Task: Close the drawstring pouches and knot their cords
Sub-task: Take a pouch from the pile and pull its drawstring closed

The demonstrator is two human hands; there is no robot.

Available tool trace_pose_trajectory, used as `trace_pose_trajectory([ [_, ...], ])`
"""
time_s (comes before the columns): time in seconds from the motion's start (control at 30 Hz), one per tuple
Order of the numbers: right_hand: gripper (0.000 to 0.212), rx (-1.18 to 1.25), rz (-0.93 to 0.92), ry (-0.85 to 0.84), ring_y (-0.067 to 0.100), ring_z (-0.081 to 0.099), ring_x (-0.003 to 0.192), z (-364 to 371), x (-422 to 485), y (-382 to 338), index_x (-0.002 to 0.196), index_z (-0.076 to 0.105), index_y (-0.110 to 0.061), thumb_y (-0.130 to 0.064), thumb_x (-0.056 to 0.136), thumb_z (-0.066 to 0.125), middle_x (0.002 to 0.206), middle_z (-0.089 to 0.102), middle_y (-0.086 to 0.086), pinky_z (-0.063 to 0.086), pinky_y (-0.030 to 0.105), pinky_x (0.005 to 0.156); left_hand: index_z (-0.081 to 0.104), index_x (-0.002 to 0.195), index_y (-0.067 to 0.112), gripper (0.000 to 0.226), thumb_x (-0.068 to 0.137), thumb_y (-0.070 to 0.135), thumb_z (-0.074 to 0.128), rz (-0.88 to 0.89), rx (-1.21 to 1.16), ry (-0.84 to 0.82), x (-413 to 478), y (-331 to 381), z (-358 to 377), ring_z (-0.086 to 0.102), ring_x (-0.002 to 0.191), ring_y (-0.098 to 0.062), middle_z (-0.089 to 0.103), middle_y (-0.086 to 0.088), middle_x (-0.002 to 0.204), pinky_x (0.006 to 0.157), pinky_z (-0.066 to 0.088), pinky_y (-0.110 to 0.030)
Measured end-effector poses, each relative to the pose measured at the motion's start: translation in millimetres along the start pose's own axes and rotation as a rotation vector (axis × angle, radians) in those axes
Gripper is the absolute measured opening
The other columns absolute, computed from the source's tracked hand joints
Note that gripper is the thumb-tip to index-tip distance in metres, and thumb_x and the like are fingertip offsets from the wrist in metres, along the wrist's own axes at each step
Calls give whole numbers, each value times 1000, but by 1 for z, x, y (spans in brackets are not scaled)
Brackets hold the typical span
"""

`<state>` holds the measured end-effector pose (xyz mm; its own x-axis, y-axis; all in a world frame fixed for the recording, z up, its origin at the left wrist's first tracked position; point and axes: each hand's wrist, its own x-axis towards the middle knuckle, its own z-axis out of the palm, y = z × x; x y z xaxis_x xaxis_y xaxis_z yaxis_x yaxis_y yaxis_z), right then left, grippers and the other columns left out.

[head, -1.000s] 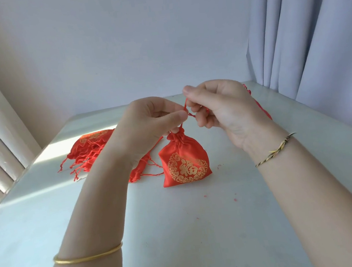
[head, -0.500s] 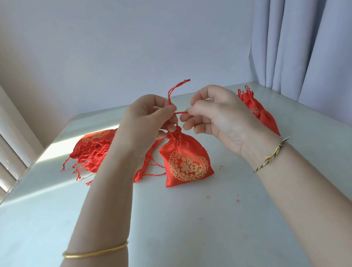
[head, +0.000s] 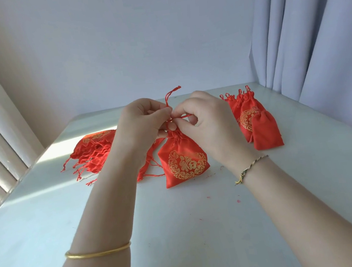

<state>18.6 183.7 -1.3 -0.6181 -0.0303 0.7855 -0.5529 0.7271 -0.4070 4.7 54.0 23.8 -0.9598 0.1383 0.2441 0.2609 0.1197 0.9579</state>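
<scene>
Here, at the middle of the pale counter (head: pixel 182 232), a red satin pouch with gold embroidery (head: pixel 184 162) stands cinched. Both grips are pinched shut on its thin red cord (head: pixel 171 95): the left hand (head: pixel 145 126) at its 11 o'clock, the right hand (head: pixel 208 125) at 1. Flat pouches (head: pixel 94 152) lie at 9 o'clock, tied pouches (head: pixel 255 121) at 3.

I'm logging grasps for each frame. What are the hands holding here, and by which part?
Both the left hand and right hand pinch the red cord of the centre pouch, just above its gathered neck; neither grips the pouch body.
</scene>
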Motion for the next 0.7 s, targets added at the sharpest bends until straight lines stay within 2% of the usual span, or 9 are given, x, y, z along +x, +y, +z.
trace_pose_trajectory([
  [0.07, 7, -36, -8, -22, 2, 41, 58, 0, 0, 0, 78, 70, -14, -12, 77, 63, 65, 36, -17, 33, 17, 57, 61, 87, 10, 12, 85, -1, 57, 5, 8, -3, 1, 2, -3, 60, 61, -14, 62, -8, 69, 58, 51, -21],
  [0.17, 7, 24, 115, -73, -2, 46, 56, -3, 1, -1, 76, 68, -15, -11, 80, 64, 62, 41, -18, 33, 13, 57, 60, 107, 18, 38, 77, -6, 63, 40, 119, -2, -1, 4, -5, 61, 69, -16, 60, -5, 89, 73, 54, -33],
  [0.23, 10, 196, 256, -94, -5, 48, 50, -5, 2, -3, 73, 68, -13, -8, 80, 64, 53, 46, -17, 34, 9, 53, 58, 108, 24, 43, 76, -3, 65, 97, 221, 31, -3, 4, -5, 62, 70, -12, 58, -3, 100, 75, 55, -34],
  [0.33, 13, 561, 549, -141, 1, 38, 36, -6, 3, -3, 70, 65, -9, -3, 82, 62, 40, 43, -14, 26, 10, 42, 54, 98, 24, 36, 76, -2, 65, 205, 273, 59, -4, 6, -4, 62, 75, -10, 55, 0, 98, 74, 54, -35],
  [0.4, 16, 764, 735, -156, 3, 27, 35, -4, 3, 1, 67, 62, -9, -2, 82, 61, 46, 37, -7, 21, 17, 41, 52, 84, 26, 33, 76, -4, 62, 303, 358, 72, -1, 7, -4, 57, 73, -7, 52, 4, 90, 72, 49, -23],
  [0.47, 20, 874, 853, -166, 5, 24, 36, -5, 3, 3, 65, 58, -9, -2, 83, 60, 47, 35, -4, 21, 18, 39, 55, 75, 29, 34, 75, -4, 61, 364, 498, 83, -1, 8, -3, 49, 67, -2, 49, 6, 84, 64, 40, -7],
  [0.57, 22, 959, 928, -177, 6, 25, 36, -7, 3, 2, 64, 54, -9, -3, 84, 60, 50, 36, -1, 24, 17, 38, 66, 78, 28, 23, 77, 5, 64, 380, 632, 64, -2, 9, -2, 46, 68, 0, 45, 9, 82, 62, 35, -1],
  [0.7, 22, 986, 978, -176, 6, 30, 37, -9, 4, 1, 64, 54, -9, -4, 84, 60, 54, 40, 1, 26, 17, 39, 70, 84, 27, 10, 78, 19, 69, 388, 662, 29, -3, 8, -1, 45, 69, 3, 44, 11, 84, 63, 35, -1],
])
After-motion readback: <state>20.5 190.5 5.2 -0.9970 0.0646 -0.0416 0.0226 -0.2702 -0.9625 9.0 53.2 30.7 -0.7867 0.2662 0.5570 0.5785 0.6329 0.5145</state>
